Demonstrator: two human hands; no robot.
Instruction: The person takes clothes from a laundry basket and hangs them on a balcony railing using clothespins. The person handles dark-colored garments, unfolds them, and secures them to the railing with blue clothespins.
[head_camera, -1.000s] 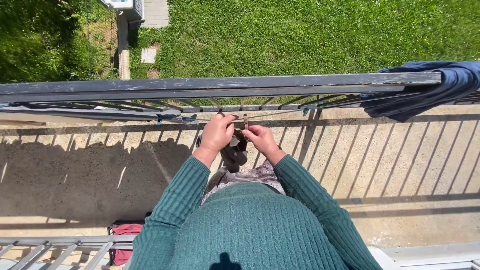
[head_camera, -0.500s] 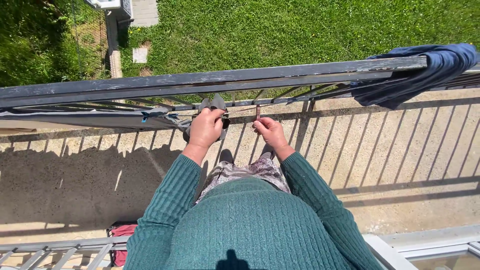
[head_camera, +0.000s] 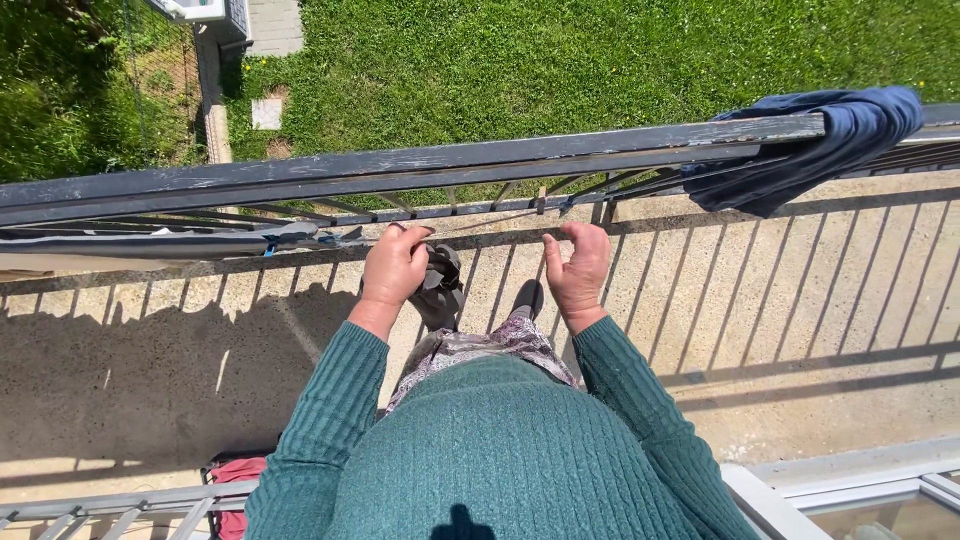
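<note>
From my remote seat, my left hand (head_camera: 393, 266) is clenched on a small dark grey piece of cloth (head_camera: 438, 285), which hangs from that fist just below the thin washing line (head_camera: 480, 222) strung along the inside of the black metal balcony railing (head_camera: 420, 168). Half a second ago this hand held the cloth up against the line; now it sits lower, toward six o'clock, with the cloth drooping at its three o'clock side. My right hand (head_camera: 578, 268) has let go: the fingers are spread and empty, whereas earlier they pinched a brown clothespin (head_camera: 541, 196), which now stands on the line at the hand's eleven o'clock. A dark blue garment (head_camera: 810, 140) drapes over the rail at two o'clock. A red fabric bundle (head_camera: 232, 480) lies at seven o'clock.
</note>
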